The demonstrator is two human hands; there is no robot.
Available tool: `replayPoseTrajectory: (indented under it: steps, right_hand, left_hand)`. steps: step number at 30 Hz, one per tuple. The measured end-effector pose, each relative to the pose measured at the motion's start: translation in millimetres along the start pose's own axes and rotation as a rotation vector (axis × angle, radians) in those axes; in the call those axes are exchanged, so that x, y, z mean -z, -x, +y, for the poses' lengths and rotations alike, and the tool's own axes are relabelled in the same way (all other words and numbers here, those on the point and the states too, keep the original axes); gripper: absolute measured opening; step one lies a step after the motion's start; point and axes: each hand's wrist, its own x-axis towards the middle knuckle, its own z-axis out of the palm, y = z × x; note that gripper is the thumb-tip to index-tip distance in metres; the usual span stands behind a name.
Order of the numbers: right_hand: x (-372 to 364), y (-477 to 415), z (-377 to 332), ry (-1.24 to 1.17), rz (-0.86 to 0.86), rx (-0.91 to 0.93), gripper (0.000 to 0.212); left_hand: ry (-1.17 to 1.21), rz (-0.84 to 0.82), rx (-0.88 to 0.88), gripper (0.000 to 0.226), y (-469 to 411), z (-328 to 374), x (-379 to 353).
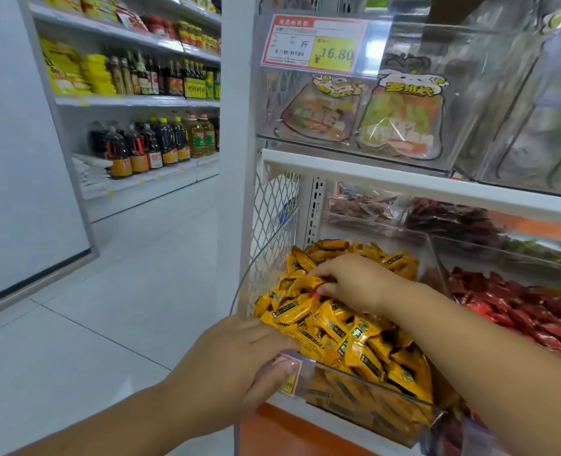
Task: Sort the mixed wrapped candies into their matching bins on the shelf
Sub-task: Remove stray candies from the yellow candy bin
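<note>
A clear plastic bin [371, 388] on the lower shelf is heaped with yellow wrapped candies [348, 327]. My right hand [354, 281] reaches into the pile from the right, its fingers curled down around a small red wrapped candy [317, 291] among the yellow ones. My left hand [239, 360] holds the bin's front left corner, thumb pressed on the price label [290, 373] at the rim. Next to it on the right, a second clear bin holds red wrapped candies [519, 307].
The shelf above carries clear bins with two cartoon-printed snack bags [400, 120] and a red-and-yellow price tag [312, 44]. Behind the yellow bin are bins of dark wrapped snacks [450, 222]. On the left, a tiled aisle floor [108, 307] leads to shelves of bottles [154, 143].
</note>
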Motion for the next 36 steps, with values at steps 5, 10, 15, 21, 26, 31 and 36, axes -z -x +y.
replayPoseTrajectory:
  steps: [5, 10, 15, 21, 26, 31, 36]
  right_hand:
    - [21.9, 29.9, 2.2, -0.282, 0.115, -0.079, 0.023]
    - [26.8, 49.1, 2.7, -0.652, 0.07, -0.045, 0.014]
    - [12.7, 64.6, 12.5, -0.831, 0.052, -0.075, 0.025]
    - [29.9, 69.1, 20.7, -0.221, 0.057, -0.208, 0.042]
    - [30.5, 47.2, 3.4, 0.004, 0.158, -0.04, 0.031]
    - [-5.1, -29.5, -25.6, 0.063, -0.083, 0.144, 0.032]
    - [-27.3, -62.4, -29.0, 0.336, -0.293, 0.029, 0.04]
  left_hand:
    - [0.189, 0.138, 0.159, 0.032, -9.9, 8.9, 6.1]
    - [0.531, 0.259, 0.402, 0.03, -55.5, 29.5, 15.1]
    - [0.714, 0.21, 0.454, 0.028, -77.7, 41.7, 6.8]
    - [0.474, 0.151, 0.327, 0.02, -55.8, 29.8, 9.4]
    - [0.177, 0.025, 0.192, 0.04, -11.0, 5.3, 18.9]
    - [0.185, 0.025, 0.163, 0.037, 3.6, -1.5, 21.3]
    - [0.169, 0.025, 0.152, 0.036, 0.9, -6.1, 22.1]
